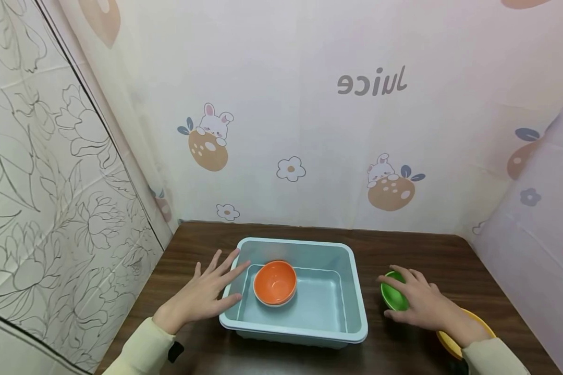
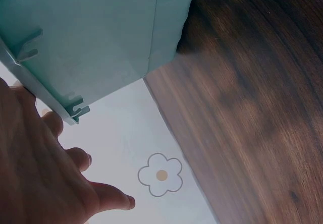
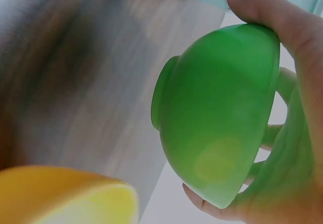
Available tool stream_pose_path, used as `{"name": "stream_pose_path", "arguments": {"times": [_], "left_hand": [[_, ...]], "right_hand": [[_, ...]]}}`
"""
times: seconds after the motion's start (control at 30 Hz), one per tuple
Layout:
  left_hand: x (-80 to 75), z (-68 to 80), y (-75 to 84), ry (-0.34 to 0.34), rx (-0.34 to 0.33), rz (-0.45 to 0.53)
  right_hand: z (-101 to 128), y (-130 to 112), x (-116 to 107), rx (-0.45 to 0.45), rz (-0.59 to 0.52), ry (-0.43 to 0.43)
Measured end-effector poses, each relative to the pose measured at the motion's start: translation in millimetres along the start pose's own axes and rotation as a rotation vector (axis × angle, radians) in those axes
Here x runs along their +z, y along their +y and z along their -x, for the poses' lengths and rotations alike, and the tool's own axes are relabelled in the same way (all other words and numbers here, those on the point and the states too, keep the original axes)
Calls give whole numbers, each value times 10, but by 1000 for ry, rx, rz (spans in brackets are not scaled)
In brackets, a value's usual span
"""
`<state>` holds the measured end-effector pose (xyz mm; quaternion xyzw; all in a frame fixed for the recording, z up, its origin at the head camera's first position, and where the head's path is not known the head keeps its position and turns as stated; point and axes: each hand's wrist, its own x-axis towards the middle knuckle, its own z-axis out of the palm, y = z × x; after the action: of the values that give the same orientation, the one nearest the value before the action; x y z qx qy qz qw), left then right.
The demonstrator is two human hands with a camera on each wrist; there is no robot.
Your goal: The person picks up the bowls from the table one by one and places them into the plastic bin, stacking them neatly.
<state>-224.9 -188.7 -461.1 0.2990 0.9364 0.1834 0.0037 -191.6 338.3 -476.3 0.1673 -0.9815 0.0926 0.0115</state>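
Green bowl (image 1: pixel 394 297) in right hand (image 1: pixel 422 302), below mirrored "Juice" (image 1: pixel 372 83)

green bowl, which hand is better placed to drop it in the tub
Right: the right hand already grips the green bowl beside the blue tub. The left hand rests open against the tub's far side.

Yellow bowl (image 1: pixel 450 341) near table's (image 1: pixel 422 255) right edge, partly hidden; cartoon-print curtain (image 1: pixel 309 130) behind.
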Motion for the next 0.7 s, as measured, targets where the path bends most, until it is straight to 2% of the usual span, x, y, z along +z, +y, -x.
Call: {"name": "stream_pose_path", "arguments": {"times": [0.7], "left_hand": [[18,-2,-16,5,-6,1]], "right_hand": [[-259,-65,-478,-45,47,44]]}}
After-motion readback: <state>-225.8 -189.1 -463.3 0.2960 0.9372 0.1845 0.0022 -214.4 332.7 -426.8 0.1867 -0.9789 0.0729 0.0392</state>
